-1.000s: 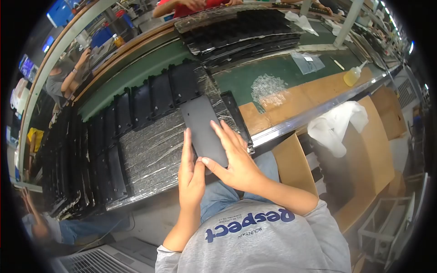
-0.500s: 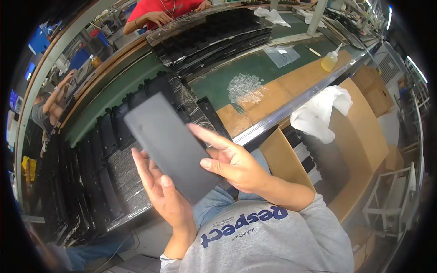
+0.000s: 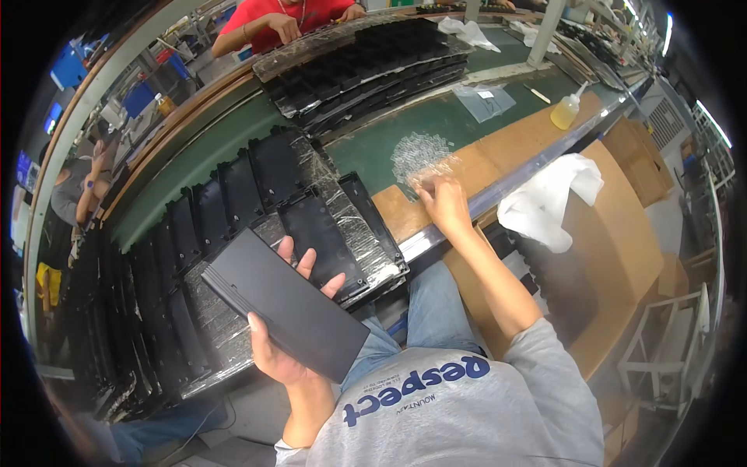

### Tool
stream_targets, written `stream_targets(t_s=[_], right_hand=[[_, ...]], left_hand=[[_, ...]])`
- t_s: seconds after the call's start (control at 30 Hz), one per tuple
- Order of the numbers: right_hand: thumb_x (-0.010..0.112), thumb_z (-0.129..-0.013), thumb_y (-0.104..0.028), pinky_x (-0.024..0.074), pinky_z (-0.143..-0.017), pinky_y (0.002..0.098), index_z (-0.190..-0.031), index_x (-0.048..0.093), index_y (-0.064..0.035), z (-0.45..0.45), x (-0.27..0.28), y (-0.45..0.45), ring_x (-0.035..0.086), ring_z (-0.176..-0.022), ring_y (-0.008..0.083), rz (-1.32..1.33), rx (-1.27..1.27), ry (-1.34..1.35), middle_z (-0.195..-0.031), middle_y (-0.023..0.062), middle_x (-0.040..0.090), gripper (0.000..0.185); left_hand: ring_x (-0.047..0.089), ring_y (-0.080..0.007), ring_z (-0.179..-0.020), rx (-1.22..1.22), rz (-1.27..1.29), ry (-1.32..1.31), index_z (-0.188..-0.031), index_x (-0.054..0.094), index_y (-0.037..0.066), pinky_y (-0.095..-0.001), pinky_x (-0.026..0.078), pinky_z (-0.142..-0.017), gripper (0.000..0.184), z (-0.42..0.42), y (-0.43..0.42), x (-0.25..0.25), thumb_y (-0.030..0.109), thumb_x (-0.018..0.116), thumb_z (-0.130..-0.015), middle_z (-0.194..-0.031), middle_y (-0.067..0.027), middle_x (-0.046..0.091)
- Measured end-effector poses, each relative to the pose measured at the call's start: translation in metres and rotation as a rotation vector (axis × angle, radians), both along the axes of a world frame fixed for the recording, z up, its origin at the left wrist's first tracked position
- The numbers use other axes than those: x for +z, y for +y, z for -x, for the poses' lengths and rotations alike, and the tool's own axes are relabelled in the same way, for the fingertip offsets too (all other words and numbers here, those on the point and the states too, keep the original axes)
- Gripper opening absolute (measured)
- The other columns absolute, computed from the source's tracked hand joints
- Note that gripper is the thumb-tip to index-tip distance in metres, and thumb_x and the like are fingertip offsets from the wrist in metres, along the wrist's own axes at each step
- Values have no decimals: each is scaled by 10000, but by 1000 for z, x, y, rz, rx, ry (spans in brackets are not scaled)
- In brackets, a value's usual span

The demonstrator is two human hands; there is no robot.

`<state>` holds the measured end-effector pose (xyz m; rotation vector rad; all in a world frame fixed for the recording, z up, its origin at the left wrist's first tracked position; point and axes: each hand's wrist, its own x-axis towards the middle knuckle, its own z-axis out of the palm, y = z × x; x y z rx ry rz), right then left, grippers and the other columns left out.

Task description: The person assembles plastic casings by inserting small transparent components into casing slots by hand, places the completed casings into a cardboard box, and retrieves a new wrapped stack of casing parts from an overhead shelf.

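Observation:
My left hand [image 3: 284,342] grips a black rectangular plastic casing [image 3: 284,303] over my lap, thumb on one long edge and fingers at the other. The casing is tilted, its smooth broad face toward me. My right hand [image 3: 442,201] is at the near edge of a pile of small clear plastic pieces [image 3: 420,156], fingers pinched together. Whatever is between those fingertips is too small to make out. Beyond the casing, an open black plastic shell [image 3: 320,237] rests on a plastic-wrapped stack, beside a row of similar black shells [image 3: 241,187].
A cardboard strip [image 3: 506,159] runs along the bench's metal edge. On it stands a bottle of yellow liquid [image 3: 564,113], near a clear bag [image 3: 484,103]. White cloth [image 3: 548,202] hangs over an open carton [image 3: 607,257]. Across the bench, a person in red [image 3: 272,23] works behind stacked black parts [image 3: 366,66].
My right hand has left the casing and reached forward to the clear pieces. My left hand now holds the casing alone, lower and turned, so more of the black shells behind show.

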<state>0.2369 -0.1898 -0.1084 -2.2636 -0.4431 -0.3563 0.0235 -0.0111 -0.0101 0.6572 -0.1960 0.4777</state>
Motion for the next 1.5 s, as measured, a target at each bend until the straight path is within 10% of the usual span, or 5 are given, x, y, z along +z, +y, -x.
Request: stream_targets(t_s=[0.5, 0.77, 0.9, 1.2, 1.5], right_hand=[[659, -704, -65, 471, -712, 377, -856, 600, 13, -10, -17, -4, 578, -774, 325, 240, 46, -173, -778, 184, 589, 181], [592, -835, -72, 482, -708, 251, -1017, 632, 10, 64, 82, 25, 607, -779, 118, -720, 423, 569, -861, 58, 630, 204], [575, -825, 9, 508, -705, 260, -969, 616, 55, 115, 137, 42, 611, -800, 167, -896, 729, 789, -891, 107, 626, 157], [605, -778, 76, 503, -664, 234, -923, 607, 45, 141, 142, 66, 599, -782, 142, -901, 822, 703, -900, 92, 585, 148], [627, -752, 82, 492, -661, 216, -889, 607, 37, 150, 143, 64, 576, -752, 98, -791, 771, 610, -865, 65, 587, 146]], left_hand=[[360, -376, -1224, 19, 19, 35, -1393, 170, 50, -580, 415, -885, 591, -1, -1, -6, 369, 325, -920, -1398, -253, 195], [421, -360, -1173, -35, -90, 114, -1369, 193, -2, -540, 436, -875, 645, -2, -15, -4, 416, 353, -904, -1361, -252, 267], [442, -332, -1157, -199, -138, 196, -1352, 222, -12, -465, 442, -893, 669, 13, -12, -14, 440, 388, -888, -1316, -224, 347], [553, -176, -958, -67, -314, 440, -1273, 317, -34, -250, 469, -755, 705, 27, -21, 1, 476, 519, -830, -1084, -132, 510], [507, -179, -1014, 27, -382, 357, -1271, 336, -27, -294, 414, -857, 658, 25, -25, -7, 443, 525, -849, -1124, -129, 493]])
